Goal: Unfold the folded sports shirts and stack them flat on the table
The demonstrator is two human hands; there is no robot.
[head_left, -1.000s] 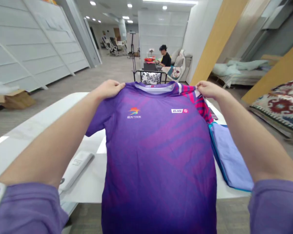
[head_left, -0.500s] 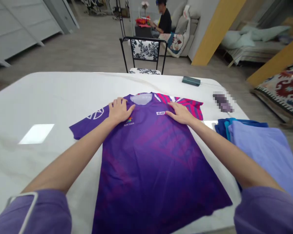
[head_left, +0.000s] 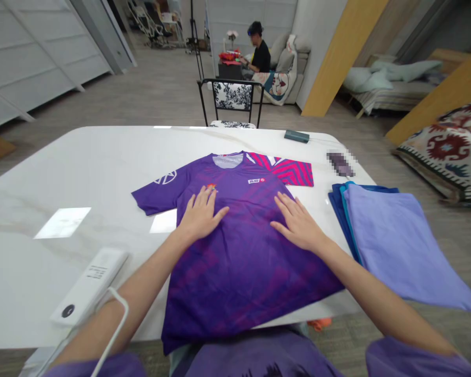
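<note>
A purple T-shirt with a pink striped sleeve lies spread out, front up, its neckline away from me and its hem hanging at the near table edge. My left hand rests flat on the chest at the left, fingers spread and partly covering a small coloured logo. On the right side of the chest, below a white label, my right hand lies flat with its fingers stretched. Neither hand grips the cloth.
Folded blue and lavender garments lie at the table's right edge. A white device with a cable sits by my left forearm. Further off are a dark green case, a blurred phone-like item, a chair and a seated person.
Both hands have slid down the T-shirt toward me, from near the shoulders to the chest. The view has tilted and shifted, bringing the white device and near table edge into sight.
</note>
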